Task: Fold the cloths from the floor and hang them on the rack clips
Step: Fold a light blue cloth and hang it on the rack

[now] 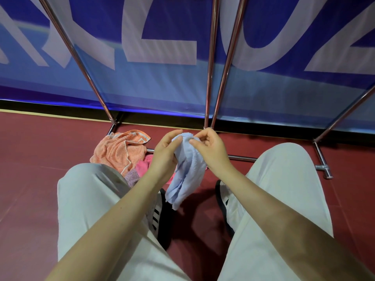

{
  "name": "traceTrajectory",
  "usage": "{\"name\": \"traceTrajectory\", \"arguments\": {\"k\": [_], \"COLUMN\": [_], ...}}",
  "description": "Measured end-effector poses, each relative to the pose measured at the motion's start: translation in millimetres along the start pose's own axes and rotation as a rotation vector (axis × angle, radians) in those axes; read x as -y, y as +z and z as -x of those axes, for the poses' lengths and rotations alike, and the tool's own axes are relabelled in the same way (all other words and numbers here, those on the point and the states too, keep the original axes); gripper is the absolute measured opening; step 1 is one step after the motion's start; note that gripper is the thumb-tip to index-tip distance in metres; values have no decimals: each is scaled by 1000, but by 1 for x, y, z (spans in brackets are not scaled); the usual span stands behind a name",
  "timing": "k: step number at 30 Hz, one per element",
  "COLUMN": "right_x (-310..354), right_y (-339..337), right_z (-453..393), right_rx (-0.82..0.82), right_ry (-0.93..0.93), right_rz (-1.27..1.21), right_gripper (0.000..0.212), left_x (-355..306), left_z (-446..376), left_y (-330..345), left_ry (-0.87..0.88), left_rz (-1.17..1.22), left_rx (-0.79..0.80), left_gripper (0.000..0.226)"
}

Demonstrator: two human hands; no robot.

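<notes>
A light blue cloth (187,169) hangs bunched between my two hands, above the floor between my knees. My left hand (165,153) pinches its upper left edge with thumb and fingers. My right hand (211,148) pinches the upper right edge close beside it. On the floor to the left lies an orange cloth (119,150), crumpled, with a pink cloth (143,167) and a mauve cloth (132,176) partly hidden beside my left knee. The rack's metal legs (210,78) rise in front of me; no clips are in view.
A blue banner with large white letters (162,47) hangs behind the rack. The rack's base bar (241,158) and foot joint (323,169) lie on the red floor (40,149). My knees and shoes fill the lower part of the view.
</notes>
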State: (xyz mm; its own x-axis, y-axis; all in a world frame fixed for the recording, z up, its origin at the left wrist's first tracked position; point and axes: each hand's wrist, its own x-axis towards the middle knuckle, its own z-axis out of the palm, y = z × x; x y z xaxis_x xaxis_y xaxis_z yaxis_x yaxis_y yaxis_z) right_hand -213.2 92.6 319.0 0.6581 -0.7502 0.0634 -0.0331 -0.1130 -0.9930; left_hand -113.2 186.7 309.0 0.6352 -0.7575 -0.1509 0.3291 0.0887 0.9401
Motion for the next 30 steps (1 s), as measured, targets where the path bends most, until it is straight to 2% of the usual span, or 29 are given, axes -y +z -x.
{"name": "traceTrajectory", "arguments": {"k": [6, 11, 14, 18, 21, 24, 26, 28, 30], "right_x": [-3, -5, -1, 3, 1, -3, -3, -3, -5], "right_y": [1, 3, 3, 0, -2, -5, -7, -7, -6], "right_z": [-3, -2, -1, -1, -3, -6, -7, -6, -7], "right_rx": [42, 17, -66, -106, -84, -62, -39, 3, 36], "right_ry": [45, 62, 44, 24, 7, -18, -29, -37, -38], "right_rz": [22, 54, 36, 2, 27, 84, 103, 134, 163], "right_gripper": [36, 9, 11, 13, 13, 14, 16, 15, 13], "left_x": [-3, -5, -2, -2, 0, 6, 6, 3, 2], "left_z": [3, 3, 0, -4, -7, -12, -13, -12, -11], "left_y": [0, 2, 1, -2, -7, -13, -12, -10, -10], "left_ry": [18, 87, 145, 132, 35, -224, -325, -295, -232], "left_rz": [22, -56, -173, -233, -255, -131, -82, -118, -142], "left_rx": [32, -18, -96, -126, -126, 31, 85, 93, 94], "left_gripper": [15, 16, 18, 28, 34, 17, 29, 41, 41]}}
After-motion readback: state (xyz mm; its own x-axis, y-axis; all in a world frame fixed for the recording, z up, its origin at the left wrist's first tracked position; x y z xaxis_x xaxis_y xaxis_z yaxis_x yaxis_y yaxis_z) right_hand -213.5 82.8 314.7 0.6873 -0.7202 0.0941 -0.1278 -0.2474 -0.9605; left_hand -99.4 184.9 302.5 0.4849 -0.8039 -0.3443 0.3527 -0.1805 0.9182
